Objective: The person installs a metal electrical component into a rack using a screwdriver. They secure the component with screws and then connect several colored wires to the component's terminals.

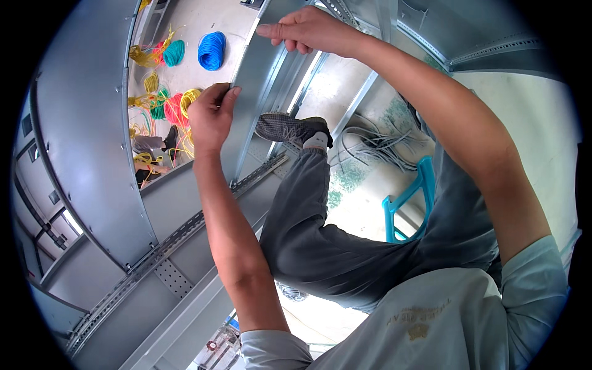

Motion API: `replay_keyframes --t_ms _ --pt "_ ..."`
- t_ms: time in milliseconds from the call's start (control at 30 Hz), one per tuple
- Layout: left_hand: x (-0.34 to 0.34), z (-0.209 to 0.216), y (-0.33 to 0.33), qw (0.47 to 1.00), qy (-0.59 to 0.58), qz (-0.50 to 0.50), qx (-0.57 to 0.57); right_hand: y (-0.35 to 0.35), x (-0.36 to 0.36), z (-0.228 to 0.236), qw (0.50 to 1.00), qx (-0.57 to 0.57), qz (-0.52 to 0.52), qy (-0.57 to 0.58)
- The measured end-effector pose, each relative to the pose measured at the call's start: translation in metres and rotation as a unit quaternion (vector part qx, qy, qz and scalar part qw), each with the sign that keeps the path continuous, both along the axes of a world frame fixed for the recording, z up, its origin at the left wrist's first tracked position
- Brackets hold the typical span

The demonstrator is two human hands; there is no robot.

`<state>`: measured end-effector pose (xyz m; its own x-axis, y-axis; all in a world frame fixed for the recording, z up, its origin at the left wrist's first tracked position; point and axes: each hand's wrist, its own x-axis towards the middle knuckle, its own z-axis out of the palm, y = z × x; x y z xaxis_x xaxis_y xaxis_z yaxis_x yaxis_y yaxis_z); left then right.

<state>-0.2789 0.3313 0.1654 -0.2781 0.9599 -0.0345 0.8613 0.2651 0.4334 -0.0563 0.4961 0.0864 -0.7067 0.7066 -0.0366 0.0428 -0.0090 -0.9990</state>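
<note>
My left hand (211,117) is closed at the edge of a grey metal panel (261,71), its thumb pressed toward the curled fingers. Whatever lies between them is hidden. Farther up, beside the same panel's far end, my right hand (311,29) has its thumb stretched to the left and its fingers curled beneath. Anything it pinches is too small to make out. Through the opening left of the panel, coils of wire lie on the floor: a blue coil (211,51), a green coil (174,53) and a yellow coil (190,102).
A perforated metal rail (179,243) crosses the lower left of the cabinet frame. My shoe (287,128) rests by the frame, near grey cables (394,145) on the floor. A turquoise plastic stool (425,179) stands by my leg. Another person's dark shoe (171,138) shows beyond the opening.
</note>
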Motion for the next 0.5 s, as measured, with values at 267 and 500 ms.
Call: replay_keyframes --t_ms 267,500 --pt "0.017 0.002 -0.011 0.998 0.029 0.021 0.052 0.003 -0.007 -0.004 1.000 -0.023 0.017 -0.006" --pt "0.024 -0.003 -0.009 0.989 0.131 0.007 0.070 0.000 -0.009 -0.005 1.000 -0.005 0.019 0.005"
